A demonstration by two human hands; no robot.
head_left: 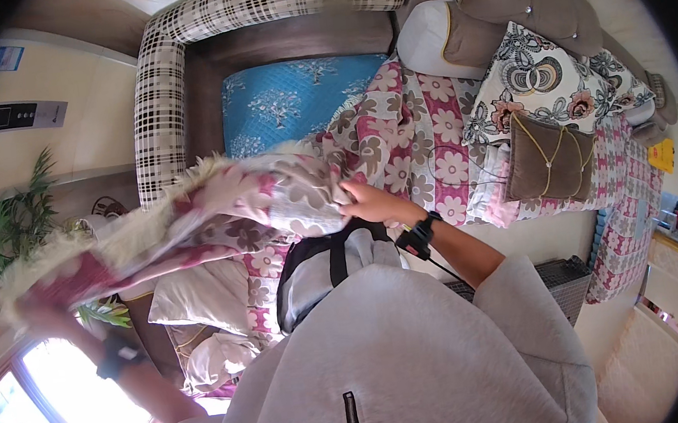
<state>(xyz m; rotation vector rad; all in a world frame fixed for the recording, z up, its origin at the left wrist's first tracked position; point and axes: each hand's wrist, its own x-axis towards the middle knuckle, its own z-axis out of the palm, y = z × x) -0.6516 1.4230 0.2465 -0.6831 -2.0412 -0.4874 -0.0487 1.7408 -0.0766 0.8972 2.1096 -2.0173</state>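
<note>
A fringed sofa cover [271, 190] with pink, grey and white flowers stretches through the air between my two hands. Its cream fringe runs along the far edge. My right hand [380, 205] is closed on a bunched fold of it, in front of my body. Out at the far left, my left hand [46, 315] is raised at the cover's other end and blurred by motion; the cloth hangs from it, though its separate fingers do not show. Beyond the lifted cloth, a blue quilted seat pad [278, 106] with white tree prints lies bare on the sofa.
A plaid-edged sofa back [159, 115] curves round the seat. To the right are a patterned cushion [536, 79], a brown cushion [548, 158] and more flowered cover. A white pillow [199, 299] lies at lower left, near a leafy plant [21, 216] and a bright window [70, 405].
</note>
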